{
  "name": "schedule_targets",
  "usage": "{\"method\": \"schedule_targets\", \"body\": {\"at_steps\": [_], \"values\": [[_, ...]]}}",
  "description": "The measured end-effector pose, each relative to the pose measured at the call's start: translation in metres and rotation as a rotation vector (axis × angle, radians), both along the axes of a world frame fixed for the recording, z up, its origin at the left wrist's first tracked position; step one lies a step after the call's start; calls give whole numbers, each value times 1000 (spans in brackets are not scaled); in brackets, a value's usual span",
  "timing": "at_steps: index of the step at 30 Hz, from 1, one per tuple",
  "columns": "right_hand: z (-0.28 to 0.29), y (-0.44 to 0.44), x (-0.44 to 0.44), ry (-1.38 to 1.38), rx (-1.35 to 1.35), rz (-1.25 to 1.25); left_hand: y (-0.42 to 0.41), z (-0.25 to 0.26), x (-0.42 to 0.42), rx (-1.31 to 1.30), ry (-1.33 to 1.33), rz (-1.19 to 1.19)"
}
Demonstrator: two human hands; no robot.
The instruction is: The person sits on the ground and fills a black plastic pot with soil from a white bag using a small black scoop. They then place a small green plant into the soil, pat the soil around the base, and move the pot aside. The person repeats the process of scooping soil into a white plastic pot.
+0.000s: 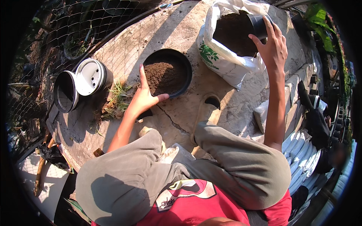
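My left hand (pixel 147 97) grips the near left rim of a round black plastic plant pot (pixel 188 74), thumb along the front edge. Loose brown soil (pixel 162 75) lies inside that pot, heaped toward its left side. At the upper right, my right hand (pixel 271 48) holds a small black plastic pot (pixel 258 25) by its side, tilted over at the mouth of a white sack (pixel 223 67). Dark soil (pixel 233 32) fills the sack's opening. The inside of the small pot is hidden from view.
Stacked white and black pots (pixel 89 77) lie tipped at the left, beside an empty-looking dark pot (pixel 66 91). Small grassy plants (pixel 117 99) with roots sit near my left forearm. Chain-link fence (pixel 76 25) borders the concrete slab (pixel 127 48). Filled white bags (pixel 302 149) are piled at right, near a person's dark-clothed limb (pixel 316 124).
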State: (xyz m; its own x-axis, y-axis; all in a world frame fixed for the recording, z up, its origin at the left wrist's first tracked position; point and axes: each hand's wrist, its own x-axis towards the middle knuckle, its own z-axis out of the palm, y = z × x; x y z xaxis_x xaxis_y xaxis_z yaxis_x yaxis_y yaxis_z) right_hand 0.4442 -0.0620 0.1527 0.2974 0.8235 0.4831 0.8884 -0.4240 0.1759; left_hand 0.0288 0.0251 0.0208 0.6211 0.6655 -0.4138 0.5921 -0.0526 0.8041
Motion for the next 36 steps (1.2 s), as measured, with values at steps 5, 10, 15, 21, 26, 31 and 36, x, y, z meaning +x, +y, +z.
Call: {"method": "schedule_targets", "body": {"at_steps": [5, 10, 15, 21, 26, 31, 36], "values": [[-17, -6, -21, 274, -354, 49, -1, 0, 3, 3, -24, 3], [11, 3, 4, 197, -92, -14, -1, -1, 0, 34, -29, 3], [-10, -4, -19, 172, -389, 11, -1, -3, -1, 42, -37, -5], [17, -5, 1, 184, -147, -56, -2, 1, 1, -10, -35, 16], [0, -7, -33, 205, -498, -107, 0, -3, 0, 41, -45, -4], [19, -1, -5, 335, -168, -143, -1, 1, 1, 12, -26, 3], [1, -5, -29, 220, -449, -109, -1, -1, -2, 32, -41, 6]]}}
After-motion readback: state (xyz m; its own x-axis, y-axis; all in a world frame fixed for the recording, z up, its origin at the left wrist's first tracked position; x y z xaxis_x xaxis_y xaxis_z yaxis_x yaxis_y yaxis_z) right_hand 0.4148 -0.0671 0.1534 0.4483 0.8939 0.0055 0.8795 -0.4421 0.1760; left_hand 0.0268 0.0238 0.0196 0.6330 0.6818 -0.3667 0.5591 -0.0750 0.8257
